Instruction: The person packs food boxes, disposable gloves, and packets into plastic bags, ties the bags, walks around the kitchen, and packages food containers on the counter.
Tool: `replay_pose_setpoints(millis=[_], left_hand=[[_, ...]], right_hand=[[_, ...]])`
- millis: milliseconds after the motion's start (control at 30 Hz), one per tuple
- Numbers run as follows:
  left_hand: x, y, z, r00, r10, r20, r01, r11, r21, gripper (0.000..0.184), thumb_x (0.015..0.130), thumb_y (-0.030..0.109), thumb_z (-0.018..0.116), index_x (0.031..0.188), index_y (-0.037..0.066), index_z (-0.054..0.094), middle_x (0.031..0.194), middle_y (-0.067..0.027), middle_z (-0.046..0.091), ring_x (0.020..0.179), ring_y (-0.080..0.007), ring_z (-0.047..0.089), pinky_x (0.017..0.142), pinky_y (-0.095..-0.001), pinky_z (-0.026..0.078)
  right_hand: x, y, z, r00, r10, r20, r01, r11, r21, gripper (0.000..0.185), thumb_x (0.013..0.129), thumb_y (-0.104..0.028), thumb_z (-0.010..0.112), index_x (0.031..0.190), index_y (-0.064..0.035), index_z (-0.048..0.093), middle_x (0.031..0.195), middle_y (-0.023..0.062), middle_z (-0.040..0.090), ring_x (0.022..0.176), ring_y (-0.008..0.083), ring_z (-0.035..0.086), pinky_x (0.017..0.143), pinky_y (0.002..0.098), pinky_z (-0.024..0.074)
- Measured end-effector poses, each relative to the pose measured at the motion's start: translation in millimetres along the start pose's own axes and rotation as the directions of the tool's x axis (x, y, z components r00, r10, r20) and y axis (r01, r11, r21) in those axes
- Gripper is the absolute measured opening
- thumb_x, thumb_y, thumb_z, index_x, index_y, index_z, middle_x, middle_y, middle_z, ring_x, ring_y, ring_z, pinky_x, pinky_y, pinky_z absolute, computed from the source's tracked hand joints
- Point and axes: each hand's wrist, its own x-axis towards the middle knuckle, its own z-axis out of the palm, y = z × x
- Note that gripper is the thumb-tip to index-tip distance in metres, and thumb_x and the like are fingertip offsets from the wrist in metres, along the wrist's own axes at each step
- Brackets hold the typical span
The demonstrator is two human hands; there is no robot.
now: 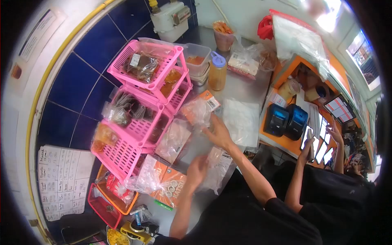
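My right hand reaches over the steel counter with thumb and fingers apart. Its fingertips are beside a clear plastic bag lying by an orange-and-white box; contact is unclear. My left hand is blurred, between an orange printed box and a plastic-wrapped packet; its fingers are smeared and I cannot see whether they hold anything. Another clear-wrapped packet lies left of my hands. White plastic sheets lie flat to the right of my right hand.
Pink stacked baskets hold bagged items. Behind are a lidded bottle, a plastic tub and a filled cup. At right, a co-worker's hands hold a phone near two black devices. Orange and red trays stand lower left.
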Motion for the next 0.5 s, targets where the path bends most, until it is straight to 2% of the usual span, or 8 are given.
replay_pose_setpoints(millis=[33, 100, 167, 200, 267, 367, 433, 500], left_hand=[[-5, 15, 2, 0.998, 0.031, 0.050, -0.037, 0.990, 0.134, 0.022, 0.095, 0.018, 0.059, 0.110, 0.003, 0.063, 0.103, -0.0175, 0.066, 0.099, -0.0354, 0.064, 0.089, -0.0416, 0.048], [-9, 20, 18, 0.994, 0.019, 0.107, -0.048, 0.960, 0.275, 0.022, 0.094, 0.019, 0.059, 0.110, 0.003, 0.062, 0.102, -0.0187, 0.066, 0.099, -0.0375, 0.063, 0.090, -0.0432, 0.047], [-5, 5, 38, 0.998, 0.043, -0.049, -0.034, 0.986, 0.163, 0.022, 0.093, 0.020, 0.059, 0.109, 0.005, 0.060, 0.096, -0.0168, 0.065, 0.093, -0.0372, 0.064, 0.083, -0.0408, 0.050], [-5, 0, 49, 0.999, 0.013, -0.052, -0.003, 0.984, 0.179, 0.022, 0.093, 0.020, 0.059, 0.109, 0.005, 0.060, 0.096, -0.0168, 0.065, 0.093, -0.0372, 0.064, 0.083, -0.0408, 0.050], [-5, -7, 61, 0.949, -0.184, -0.258, 0.202, 0.978, 0.044, 0.018, 0.092, 0.018, 0.058, 0.102, 0.003, 0.061, 0.090, -0.0173, 0.066, 0.085, -0.0367, 0.064, 0.078, -0.0419, 0.051], [4, -13, 71, 0.933, -0.211, -0.292, 0.283, 0.931, 0.232, 0.013, 0.091, 0.013, 0.058, 0.097, 0.002, 0.061, 0.087, -0.0167, 0.066, 0.079, -0.0340, 0.065, 0.072, -0.0402, 0.051], [6, -11, 73, 0.916, -0.260, -0.304, 0.328, 0.924, 0.198, 0.012, 0.092, 0.012, 0.058, 0.095, 0.001, 0.061, 0.086, -0.0152, 0.066, 0.076, -0.0314, 0.065, 0.070, -0.0396, 0.050], [11, -9, 71, 0.889, -0.304, -0.343, 0.375, 0.913, 0.162, 0.011, 0.092, 0.011, 0.059, 0.092, 0.001, 0.061, 0.084, -0.0137, 0.066, 0.074, -0.0287, 0.065, 0.069, -0.0390, 0.050]], right_hand=[[0, 3, 7, 0.992, 0.040, 0.117, -0.038, 0.999, -0.019, 0.070, 0.084, -0.032, 0.070, 0.136, 0.0070, 0.044, 0.140, 0.0277, 0.047, 0.130, 0.0436, 0.044, 0.110, 0.0476, 0.0352], [-4, 10, 14, 0.993, 0.044, 0.111, -0.041, 0.999, -0.028, 0.076, 0.082, -0.032, 0.072, 0.138, 0.0072, 0.041, 0.138, 0.0286, 0.047, 0.129, 0.0438, 0.045, 0.109, 0.0473, 0.0365], [3, 8, 17, 0.993, 0.035, 0.109, -0.033, 0.999, -0.025, 0.081, 0.080, -0.032, 0.073, 0.141, 0.0075, 0.037, 0.137, 0.0295, 0.048, 0.127, 0.0440, 0.046, 0.108, 0.0471, 0.0378], [8, 8, 12, 0.984, 0.121, 0.133, -0.127, 0.991, 0.041, 0.086, 0.078, -0.031, 0.076, 0.142, 0.0075, 0.035, 0.137, 0.0292, 0.047, 0.126, 0.0433, 0.047, 0.106, 0.0462, 0.0386], [17, 11, 9, 0.957, 0.227, 0.181, -0.251, 0.961, 0.119, 0.091, 0.076, -0.030, 0.079, 0.143, 0.0075, 0.032, 0.137, 0.0290, 0.047, 0.125, 0.0426, 0.048, 0.105, 0.0454, 0.0395], [35, 28, 8, 0.910, 0.291, 0.297, -0.348, 0.923, 0.163, 0.101, 0.071, -0.030, 0.082, 0.147, 0.0050, 0.026, 0.133, 0.0306, 0.049, 0.121, 0.0440, 0.051, 0.102, 0.0454, 0.0422], [43, 35, 13, 0.920, 0.245, 0.308, -0.298, 0.944, 0.139, 0.102, 0.066, -0.032, 0.082, 0.146, 0.0043, 0.029, 0.124, 0.0252, 0.056, 0.114, 0.0414, 0.055, 0.095, 0.0482, 0.0456], [48, 41, 14, 0.919, 0.187, 0.349, -0.237, 0.966, 0.106, 0.101, 0.067, -0.032, 0.082, 0.145, 0.0045, 0.030, 0.122, 0.0257, 0.057, 0.112, 0.0419, 0.056, 0.093, 0.0485, 0.0463]])
